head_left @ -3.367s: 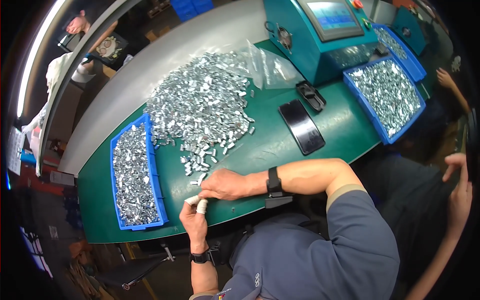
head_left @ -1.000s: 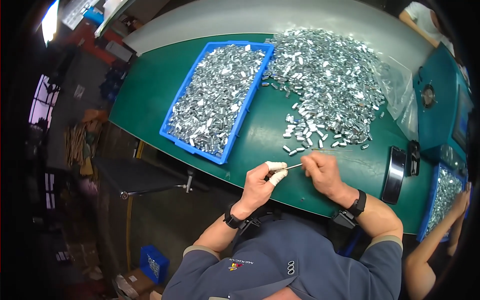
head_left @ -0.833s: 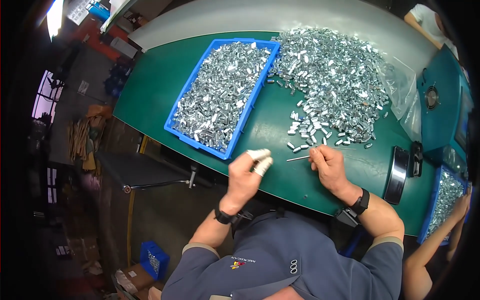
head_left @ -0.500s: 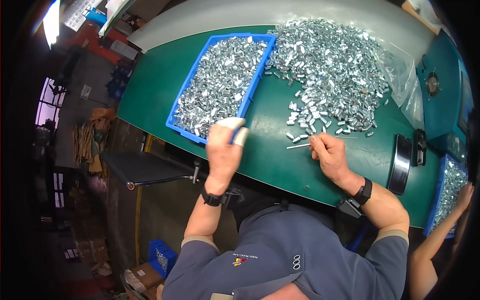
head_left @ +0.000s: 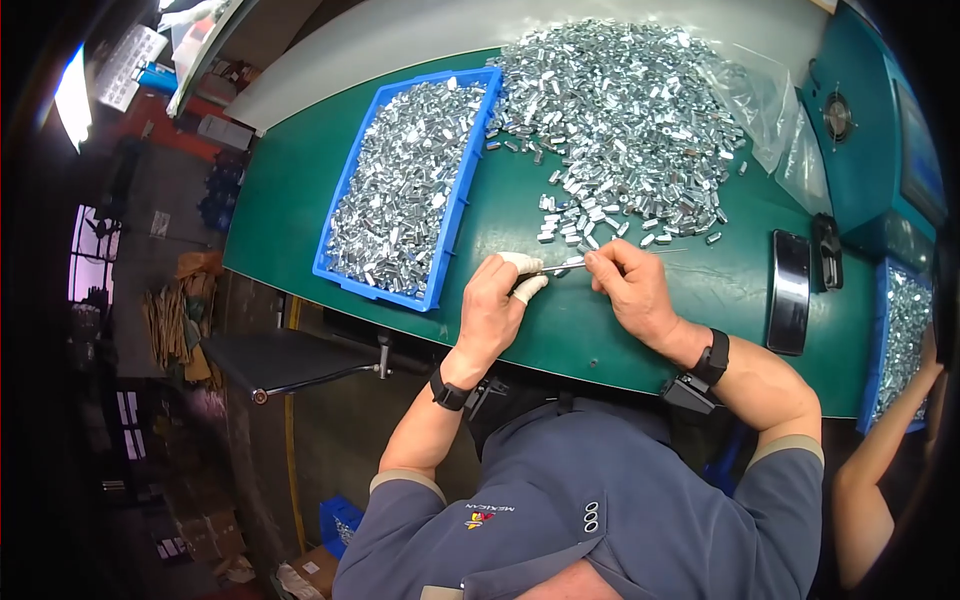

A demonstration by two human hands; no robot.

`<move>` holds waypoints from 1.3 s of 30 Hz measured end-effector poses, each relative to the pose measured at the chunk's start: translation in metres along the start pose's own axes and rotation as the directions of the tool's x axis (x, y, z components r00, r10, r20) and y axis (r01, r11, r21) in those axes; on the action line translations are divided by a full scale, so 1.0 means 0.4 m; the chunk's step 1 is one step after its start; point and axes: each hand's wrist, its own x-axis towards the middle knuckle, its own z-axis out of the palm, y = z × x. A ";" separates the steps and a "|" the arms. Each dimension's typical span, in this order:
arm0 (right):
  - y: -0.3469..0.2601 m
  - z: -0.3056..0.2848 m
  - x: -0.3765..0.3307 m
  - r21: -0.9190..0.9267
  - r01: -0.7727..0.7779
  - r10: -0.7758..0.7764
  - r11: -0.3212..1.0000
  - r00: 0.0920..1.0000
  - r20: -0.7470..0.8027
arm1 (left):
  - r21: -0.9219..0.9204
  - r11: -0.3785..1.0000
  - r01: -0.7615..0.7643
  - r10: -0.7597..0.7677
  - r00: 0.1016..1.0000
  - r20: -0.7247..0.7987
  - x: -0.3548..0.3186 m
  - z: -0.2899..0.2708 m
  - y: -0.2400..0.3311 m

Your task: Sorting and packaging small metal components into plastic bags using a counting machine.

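Observation:
My right hand pinches a thin metal rod between thumb and fingers, over the green tabletop. The rod's thin far end sticks out to the right past the knuckles. My left hand, with white covers on thumb and forefinger, closes on the rod's left end; whether a small part sits between those fingertips is hard to make out. Just beyond the hands spreads a large heap of small silvery metal parts, with loose ones at its near edge. A blue tray full of similar parts stands to the left.
Clear plastic sheeting lies right of the heap. Farther right are a black glossy case, a dark object and a teal machine with a fan. At the right edge, a co-worker's arm reaches to another blue tray.
My left hand has moved right, from the blue tray's near corner to the rod's left end. My right hand still pinches the rod. The whole view has shifted slightly.

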 end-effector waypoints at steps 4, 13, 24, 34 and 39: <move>0.001 -0.006 0.006 -0.021 -0.015 0.015 1.000 1.000 0.016 | -0.113 0.990 0.081 -0.084 0.996 -0.024 -0.001 -0.002 0.015; 0.030 0.028 0.003 -0.121 0.097 -0.098 0.988 0.995 -0.005 | -0.296 0.908 0.298 -0.317 0.948 -0.020 -0.020 -0.017 0.025; -0.006 -0.012 -0.008 -0.026 0.144 -0.146 0.989 0.983 -0.112 | -0.809 0.440 0.390 -0.527 0.842 0.120 -0.006 0.073 0.018; 0.030 0.002 0.010 -0.120 0.190 -0.204 0.974 0.972 -0.117 | -0.718 0.577 0.390 -0.502 0.862 0.065 -0.026 0.074 0.023; 0.022 -0.006 0.000 -0.228 0.206 -0.223 0.952 0.973 -0.055 | -0.644 0.662 0.384 -0.435 0.896 0.088 -0.019 0.044 0.014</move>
